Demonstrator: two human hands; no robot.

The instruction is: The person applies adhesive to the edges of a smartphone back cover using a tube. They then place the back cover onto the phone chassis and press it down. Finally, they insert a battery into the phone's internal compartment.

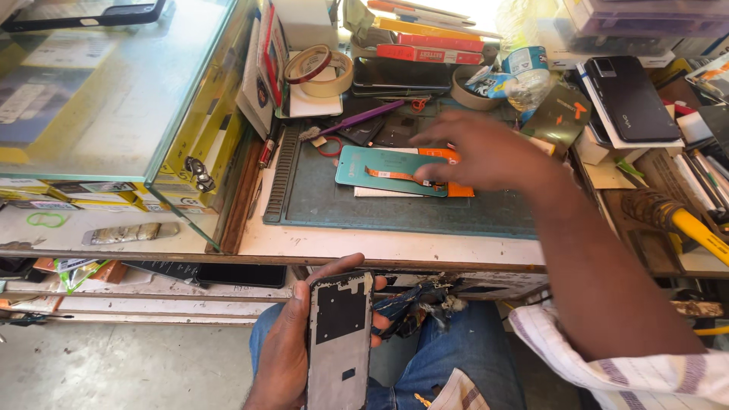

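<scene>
Your desk (380, 244) is a pale, worn bench carrying a grey-green work mat (395, 205), crowded at the back with tape rolls (319, 68), boxes and dark phones. A glass display case (114, 91) stands to your left, with bare concrete floor below. Your left hand (292, 342) is clamped around a phone frame (339, 342), held upright over your lap. Your right hand (482, 156) rests with loosely spread fingers on a teal panel (380, 168) on the mat; motion blur hides whether it pinches anything. The frame's lower end is cut off.
</scene>
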